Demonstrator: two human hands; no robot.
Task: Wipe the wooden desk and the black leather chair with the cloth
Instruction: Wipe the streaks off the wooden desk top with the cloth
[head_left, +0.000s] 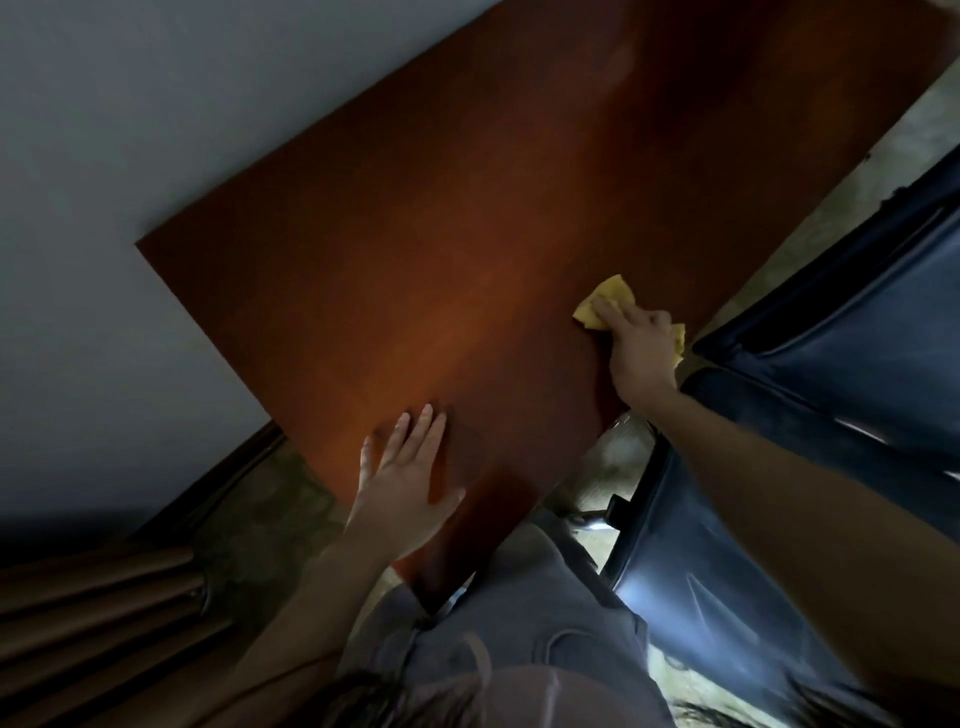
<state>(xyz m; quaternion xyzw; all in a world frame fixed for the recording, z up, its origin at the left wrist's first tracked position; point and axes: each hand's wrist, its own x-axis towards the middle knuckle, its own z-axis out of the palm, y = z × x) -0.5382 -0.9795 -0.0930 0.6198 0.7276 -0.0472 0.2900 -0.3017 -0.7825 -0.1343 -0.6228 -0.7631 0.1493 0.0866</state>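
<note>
Right hand (636, 345) clamped on crumpled yellow cloth (608, 296) against reddish-brown wooden desk (467, 208), near black leather chair (831, 338); left hand (410, 478) flat on desk, fingers apart.

Pale grey wall (130, 130), dark skirting (234, 462), mottled floor (270, 514) — brown ribbed folds (93, 597) lower left

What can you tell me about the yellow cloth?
The cloth is yellow and soft-looking, bunched into creases. It lies on the desk near the edge by the chair. The right hand covers its middle and holds it against the wood, so only a crumpled end past the fingertips and a corner toward the chair show.
</note>
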